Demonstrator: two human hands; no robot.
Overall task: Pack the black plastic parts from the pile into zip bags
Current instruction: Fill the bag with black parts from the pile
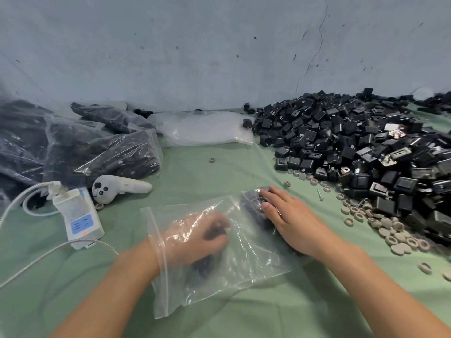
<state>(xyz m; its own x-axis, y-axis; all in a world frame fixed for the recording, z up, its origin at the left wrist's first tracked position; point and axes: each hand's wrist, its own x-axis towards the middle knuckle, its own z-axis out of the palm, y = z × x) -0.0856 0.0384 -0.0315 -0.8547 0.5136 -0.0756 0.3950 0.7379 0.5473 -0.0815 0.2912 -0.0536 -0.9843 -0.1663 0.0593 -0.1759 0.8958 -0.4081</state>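
Plastic, clear and crinkled, makes up the zip bag (219,252) lying on the green cloth-covered table (195,172). Inside it the left hand (195,237) is curled around dark parts, blurred; whether it grips them I cannot tell. Just right of that hand, the right hand (290,218) lies flat and unclenched on the bag, pressing black plastic parts (253,206) under the film. Farther right rises the pile of black plastic parts (361,142). Well left of both hands, filled clear bags (97,147) hold more dark parts.
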